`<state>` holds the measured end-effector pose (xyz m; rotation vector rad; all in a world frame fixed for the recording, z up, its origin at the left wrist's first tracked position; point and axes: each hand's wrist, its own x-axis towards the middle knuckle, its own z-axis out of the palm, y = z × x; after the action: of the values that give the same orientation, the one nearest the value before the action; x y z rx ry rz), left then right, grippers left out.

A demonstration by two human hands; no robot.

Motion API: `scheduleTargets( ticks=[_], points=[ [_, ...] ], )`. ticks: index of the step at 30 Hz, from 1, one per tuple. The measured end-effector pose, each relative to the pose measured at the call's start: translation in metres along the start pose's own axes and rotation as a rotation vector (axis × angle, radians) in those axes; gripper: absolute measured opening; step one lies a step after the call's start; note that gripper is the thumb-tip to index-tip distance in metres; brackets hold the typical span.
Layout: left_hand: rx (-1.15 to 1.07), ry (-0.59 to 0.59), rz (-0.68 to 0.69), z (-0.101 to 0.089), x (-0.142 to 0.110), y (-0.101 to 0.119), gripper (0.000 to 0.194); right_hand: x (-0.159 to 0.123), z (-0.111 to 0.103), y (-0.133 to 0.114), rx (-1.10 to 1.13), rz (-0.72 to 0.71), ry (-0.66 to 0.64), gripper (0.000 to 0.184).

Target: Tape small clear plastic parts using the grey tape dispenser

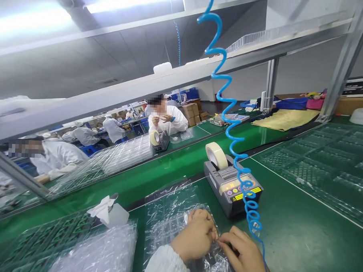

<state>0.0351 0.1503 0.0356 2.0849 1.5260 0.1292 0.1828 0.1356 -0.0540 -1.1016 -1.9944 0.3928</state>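
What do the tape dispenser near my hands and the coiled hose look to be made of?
Tape dispenser: probably matte plastic, judging by its gray molded body. Coiled hose: likely smooth, glossy plastic, given bright highlights along its blue loops.

Two tape dispensers (pixel 231 190), two rolls (pixel 220 157)

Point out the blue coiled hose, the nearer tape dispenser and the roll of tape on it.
Blue coiled hose (pixel 222 77): head view, an upper coil.
Nearer tape dispenser (pixel 240 208): head view, grey front face.
Roll of tape (pixel 222 157): head view, outer rim.
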Motion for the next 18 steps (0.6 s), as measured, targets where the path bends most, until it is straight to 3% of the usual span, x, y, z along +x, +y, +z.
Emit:
scheduleTargets(
  ticks=[7,18],
  points=[
    [0.009,-0.008,-0.031,-0.005,-0.004,0.006,0.016,-0.004,0.003,0.001,-0.121,-0.138,0.040,0.021],
    [0.122,0.007,0.029,-0.002,0.001,-0.005,0.018,-0.012,-0.007,-0.008,0.071,-0.151,-0.186,0.018]
  ],
)
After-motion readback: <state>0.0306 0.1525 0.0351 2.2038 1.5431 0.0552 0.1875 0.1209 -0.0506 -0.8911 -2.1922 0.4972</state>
